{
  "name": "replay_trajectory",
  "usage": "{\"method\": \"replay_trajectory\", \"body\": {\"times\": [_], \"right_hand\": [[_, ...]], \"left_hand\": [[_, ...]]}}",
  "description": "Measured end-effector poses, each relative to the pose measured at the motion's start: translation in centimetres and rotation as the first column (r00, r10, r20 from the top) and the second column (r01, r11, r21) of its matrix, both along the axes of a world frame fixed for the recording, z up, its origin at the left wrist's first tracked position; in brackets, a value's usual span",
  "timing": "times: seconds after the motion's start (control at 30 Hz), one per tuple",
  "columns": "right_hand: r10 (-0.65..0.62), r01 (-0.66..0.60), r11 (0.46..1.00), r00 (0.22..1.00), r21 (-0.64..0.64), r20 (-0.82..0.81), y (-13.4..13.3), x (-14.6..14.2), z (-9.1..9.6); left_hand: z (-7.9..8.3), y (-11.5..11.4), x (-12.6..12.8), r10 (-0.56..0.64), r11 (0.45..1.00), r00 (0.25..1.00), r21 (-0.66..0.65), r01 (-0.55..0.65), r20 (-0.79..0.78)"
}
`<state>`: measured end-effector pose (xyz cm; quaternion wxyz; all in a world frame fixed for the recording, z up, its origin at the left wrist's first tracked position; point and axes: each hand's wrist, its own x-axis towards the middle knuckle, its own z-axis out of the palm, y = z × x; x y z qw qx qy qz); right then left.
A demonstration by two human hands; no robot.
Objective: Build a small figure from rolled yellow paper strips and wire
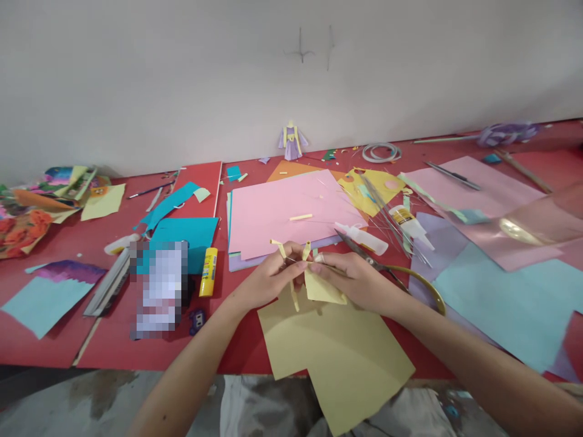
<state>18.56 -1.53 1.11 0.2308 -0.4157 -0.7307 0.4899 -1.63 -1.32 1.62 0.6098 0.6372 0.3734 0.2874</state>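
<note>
Several yellow rolls [295, 298] are pinched in the closed fingers of the left hand [274, 271], and at their 3 o'clock a scrap [324, 289] is gripped by those of the right hand [354, 274], both toward 12 o'clock of the large sheet [339, 358]. Little weight is to be expected; the rolls, probably stiff lengthwise but easily crushed, are best held lightly at mid-length, the bendable scrap by its edge.

A plain pale-grey wall [182, 79] spans the far side, bearing thin dark scrawled lines [301, 53]; along it runs a long red-topped table [113, 352]; near left, a stained grey floor [40, 400] shows below; the light is soft, dimmer toward the wall's far right.
</note>
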Motion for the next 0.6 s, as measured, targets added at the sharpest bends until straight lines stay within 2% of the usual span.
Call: {"method": "replay_trajectory", "body": {"times": [0.13,0.3,0.5,0.6], "right_hand": [[-0.001,-0.004,0.998,0.998,0.069,0.065,0.01,0.0,-0.48],[-0.002,-0.004,0.994,0.998,0.105,0.057,0.04,-0.08,-0.63],[-0.001,-0.007,0.988,0.999,0.154,0.049,0.1,-0.17,-0.42],[-0.001,-0.02,0.977,0.995,0.211,0.096,0.0,-0.16,-0.09]], "left_hand": [[-0.03,0.05,0.12,0.017,0.999,1.0,-0.032,-0.017,-0.017],[-0.11,-0.08,0.26,0.024,1.0,0.999,-0.018,-0.025,-0.021],[-0.28,-0.31,0.43,0.073,0.997,0.997,-0.029,-0.072,0.018],[-0.4,-0.29,0.57,0.085,0.996,0.996,-0.036,-0.084,0.026]]}}
